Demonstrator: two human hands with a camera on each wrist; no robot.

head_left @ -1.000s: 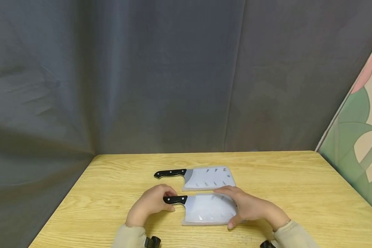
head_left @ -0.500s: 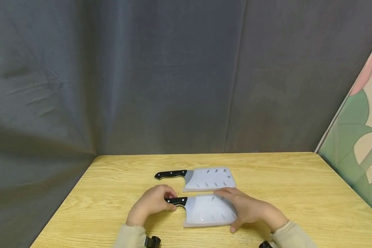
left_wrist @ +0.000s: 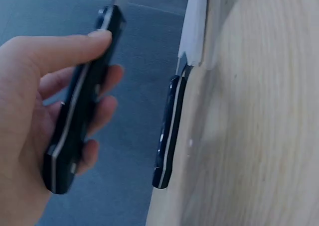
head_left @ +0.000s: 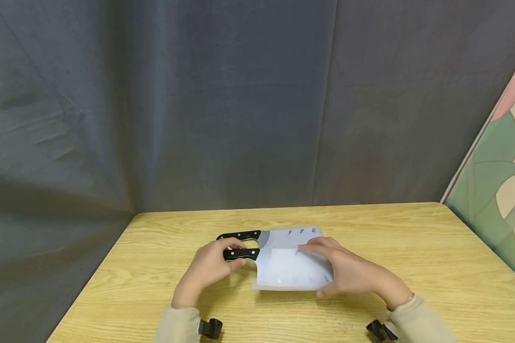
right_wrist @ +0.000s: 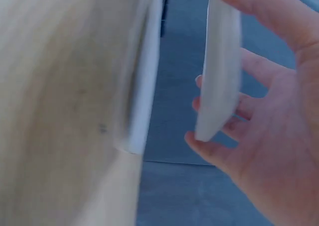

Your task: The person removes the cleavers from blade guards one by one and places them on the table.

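- At the near edge of the tabletop [head_left: 412, 247], two beige sleeves [head_left: 416, 319] come in from below, each with a small black wrist mount beside it.
- The left hand [head_left: 206, 269] has its fingers curled round the black riveted handle [head_left: 242, 254] of the nearer cleaver [head_left: 289, 267]; the left wrist view shows thumb on one side and fingers wrapped on the other.
- The right hand [head_left: 347, 274] holds the far end of the same cleaver's whitish blade cover [right_wrist: 219, 71], thumb along the near edge and fingers bent over the top and end; the right wrist view shows the cover pinched between thumb and fingers.
- The nearer cleaver is lifted clear of the wood, both wrist views showing a gap under it, and it partly overlaps the second one in the head view.
- The second cleaver [head_left: 296, 233] lies flat on the tabletop just behind, its black handle [head_left: 239, 235] pointing left, its covered blade to the right.
- Small dark marks show on both covers; no writing can be read.
- Bare wood spreads to the left, right and beyond the knives up to the far edge.
- A grey curtain [head_left: 197, 105] hangs behind the far edge; a panel painted with green leaves [head_left: 493, 181] stands at the right.
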